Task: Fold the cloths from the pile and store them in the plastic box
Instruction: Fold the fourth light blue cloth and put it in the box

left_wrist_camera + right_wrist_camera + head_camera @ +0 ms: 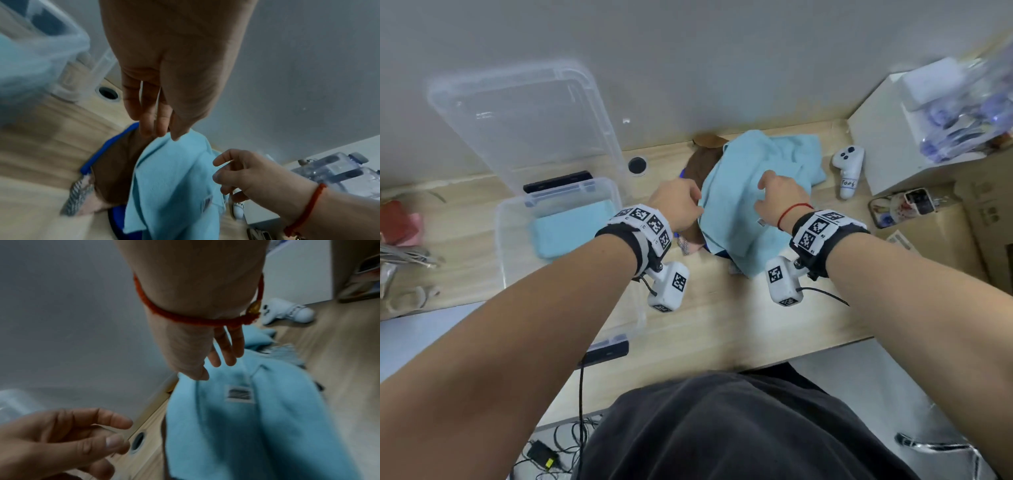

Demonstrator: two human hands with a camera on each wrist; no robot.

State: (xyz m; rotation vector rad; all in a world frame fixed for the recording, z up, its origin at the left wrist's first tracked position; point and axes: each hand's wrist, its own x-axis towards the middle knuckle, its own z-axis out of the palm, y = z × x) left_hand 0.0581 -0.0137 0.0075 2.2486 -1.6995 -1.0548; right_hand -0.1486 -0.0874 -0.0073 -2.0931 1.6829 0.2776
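Wall point(688, 51), pale grey and bare, is seen behind the long light wooden table point(722, 325), which is crowded at both ends. On the left stands the clear plastic box point(503, 240) with its lid propped against the wall; one folded light blue cloth point(571, 233) already lies inside. At the right end a white cardboard carton point(887, 154) and a small white handheld controller point(848, 171) are placed.

Between them, against the wall, the pile is found: a light blue terry cloth point(743, 205) is draped over a brown cloth point(698, 168), with a dark blue edge showing beneath.

The left hand point(681, 205) is seen at the cloth's left edge, fingers slack and apart, gripping nothing in the wrist views. The right hand point(780, 198) is held over the cloth's middle, its fingers point(226, 353) loosely spread, not clamped on fabric.

The cloth is judged light, soft and limp; sagging is to be expected wherever it is unsupported. It would best be taken by two corners of one edge, near the sewn label point(239, 393), so it hangs flat for folding.
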